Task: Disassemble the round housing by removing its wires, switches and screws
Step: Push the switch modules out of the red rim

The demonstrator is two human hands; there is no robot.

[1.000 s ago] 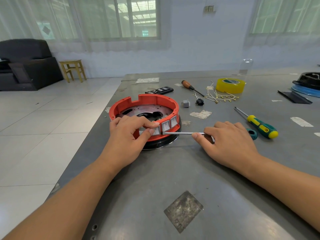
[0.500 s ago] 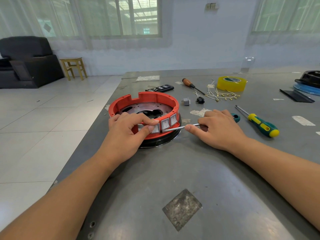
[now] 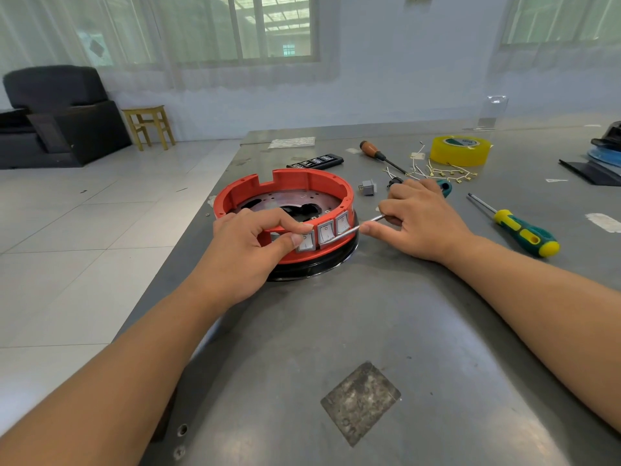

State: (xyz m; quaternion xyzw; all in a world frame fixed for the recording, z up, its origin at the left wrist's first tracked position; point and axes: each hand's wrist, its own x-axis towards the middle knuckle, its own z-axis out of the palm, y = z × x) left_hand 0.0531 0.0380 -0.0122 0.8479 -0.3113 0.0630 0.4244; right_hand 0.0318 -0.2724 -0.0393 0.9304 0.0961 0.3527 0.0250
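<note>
— Where is the housing?

— The round red plastic housing [image 3: 285,210] sits on the grey metal tabletop [image 3: 369,331], near its left edge. My left hand [image 3: 248,250] grips its near rim, thumb against a grey rocker switch [image 3: 306,241].

— And your right hand?

— My right hand [image 3: 420,220] pinches a thin metal screwdriver shaft [image 3: 361,226], its tip at the neighbouring switch [image 3: 326,233].

A round red plastic housing [image 3: 285,193] on a black base sits near the left edge of the grey metal bench [image 3: 369,331]. The left hand [image 3: 245,250] grips its near rim, thumb on a grey rocker switch [image 3: 306,242]. The right hand [image 3: 420,220] holds a thin steel screwdriver shaft [image 3: 363,225], tip at the neighbouring switch [image 3: 326,232].
</note>
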